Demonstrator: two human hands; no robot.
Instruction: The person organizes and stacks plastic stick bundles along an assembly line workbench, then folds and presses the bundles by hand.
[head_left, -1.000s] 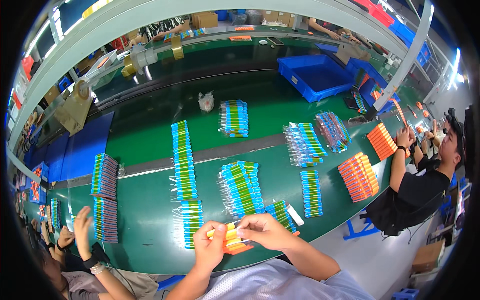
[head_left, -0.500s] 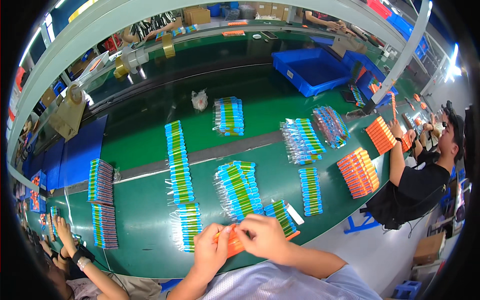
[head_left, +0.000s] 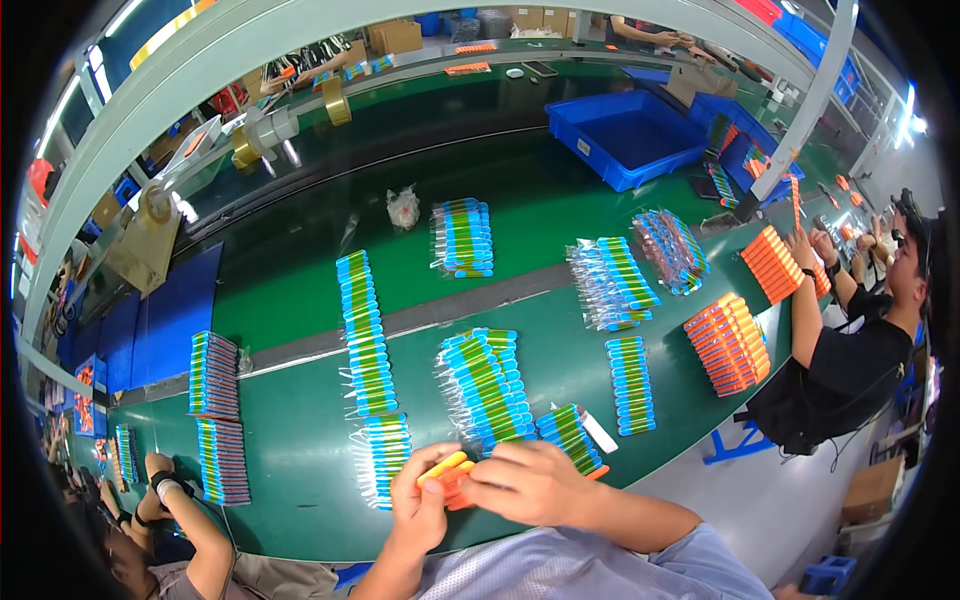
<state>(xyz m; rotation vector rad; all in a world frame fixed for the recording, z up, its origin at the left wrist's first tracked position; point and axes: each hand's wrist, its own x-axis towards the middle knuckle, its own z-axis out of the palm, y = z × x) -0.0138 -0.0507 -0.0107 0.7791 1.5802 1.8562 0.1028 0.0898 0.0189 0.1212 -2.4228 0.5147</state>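
Pieces point(head_left: 453, 487), orange and yellow, at near edge of green worktable point(head_left: 300, 480), grasped in left hand point(head_left: 418, 510). Right hand point(head_left: 530, 485) against them, fingers curled; grip cannot be told. Blue-and-green stack point(head_left: 490, 395) beyond, back from same edge.

We wear a pale grey-lilac shirt point(head_left: 530, 572) with a fine dotted texture across its front. The right sleeve point(head_left: 700, 562) looks smoother and bluer, is short, and leaves the forearm point(head_left: 640, 520) bare. Our left hand point(head_left: 420, 508) and right hand point(head_left: 535, 485) are bare too.
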